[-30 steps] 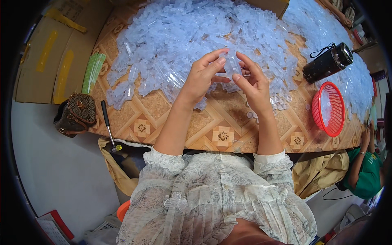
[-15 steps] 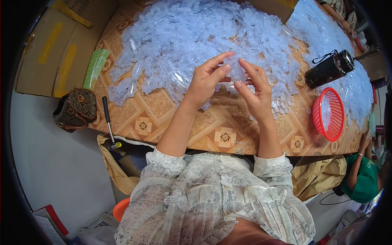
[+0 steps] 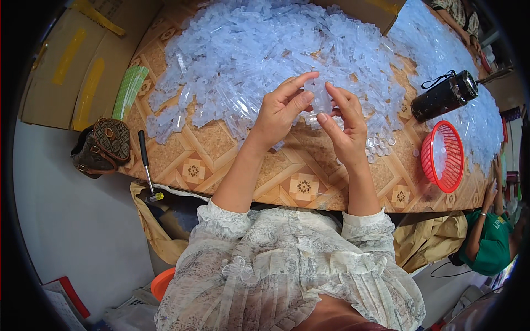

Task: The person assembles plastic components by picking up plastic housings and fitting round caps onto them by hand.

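Note:
Between my two hands, at the near edge of the heap, is a small clear plastic piece [image 3: 319, 99]; its exact shape blends into the clear parts behind it. My left hand [image 3: 281, 113] pinches its left side with thumb and forefinger. On its right side, my right hand [image 3: 348, 124] has its thumb and curved fingers around it. Behind them spreads a large heap of clear, bluish plastic pieces [image 3: 237, 60] on the tan patterned tabletop [image 3: 221, 160]. Beside my right wrist lie several small round clear discs [image 3: 378, 146].
A red plastic basket [image 3: 444, 157] holding some clear parts stands at right, near a black flask [image 3: 444, 96]. At left are a hammer [image 3: 146, 163], a brown patterned bag [image 3: 105, 146], green-white sheets [image 3: 130, 91] and a cardboard box [image 3: 66, 71]. A person in green [image 3: 488, 243] works at far right.
My hands stay almost in place around the clear piece, with only a slight shift of the fingers. At far right, the hands of the person in green have moved a little.

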Action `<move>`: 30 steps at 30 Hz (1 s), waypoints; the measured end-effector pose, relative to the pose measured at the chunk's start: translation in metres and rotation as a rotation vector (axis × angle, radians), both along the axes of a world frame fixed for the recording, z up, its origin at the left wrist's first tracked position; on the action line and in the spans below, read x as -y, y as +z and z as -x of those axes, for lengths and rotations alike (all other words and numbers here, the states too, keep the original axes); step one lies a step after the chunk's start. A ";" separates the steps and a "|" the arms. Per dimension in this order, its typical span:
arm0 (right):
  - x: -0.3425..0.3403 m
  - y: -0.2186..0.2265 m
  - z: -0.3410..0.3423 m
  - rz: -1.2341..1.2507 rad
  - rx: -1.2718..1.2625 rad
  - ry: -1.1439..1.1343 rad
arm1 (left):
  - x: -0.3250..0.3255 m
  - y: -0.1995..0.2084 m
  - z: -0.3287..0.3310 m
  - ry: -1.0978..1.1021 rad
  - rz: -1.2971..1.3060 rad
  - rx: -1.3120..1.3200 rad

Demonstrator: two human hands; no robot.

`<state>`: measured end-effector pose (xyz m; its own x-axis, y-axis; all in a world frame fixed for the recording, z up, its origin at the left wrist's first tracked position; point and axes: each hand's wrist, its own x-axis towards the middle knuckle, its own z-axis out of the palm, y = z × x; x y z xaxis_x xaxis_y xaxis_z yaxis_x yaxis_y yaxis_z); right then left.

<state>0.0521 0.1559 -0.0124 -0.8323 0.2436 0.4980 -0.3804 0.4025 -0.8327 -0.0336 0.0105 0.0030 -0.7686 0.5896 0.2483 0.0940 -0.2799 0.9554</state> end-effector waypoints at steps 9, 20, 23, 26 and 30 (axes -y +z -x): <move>-0.002 0.000 0.000 0.120 -0.016 0.041 | -0.001 0.001 -0.001 0.009 0.015 -0.056; -0.004 -0.002 0.000 0.112 0.005 0.036 | 0.000 0.000 -0.003 0.053 0.021 -0.097; -0.002 0.000 0.000 0.122 0.037 0.054 | 0.001 -0.002 -0.003 0.072 0.038 -0.122; -0.003 0.000 0.001 0.099 0.038 0.052 | -0.001 -0.002 -0.002 0.077 0.040 -0.110; -0.002 0.003 0.001 0.043 0.033 0.032 | -0.006 0.000 -0.006 0.077 0.000 0.077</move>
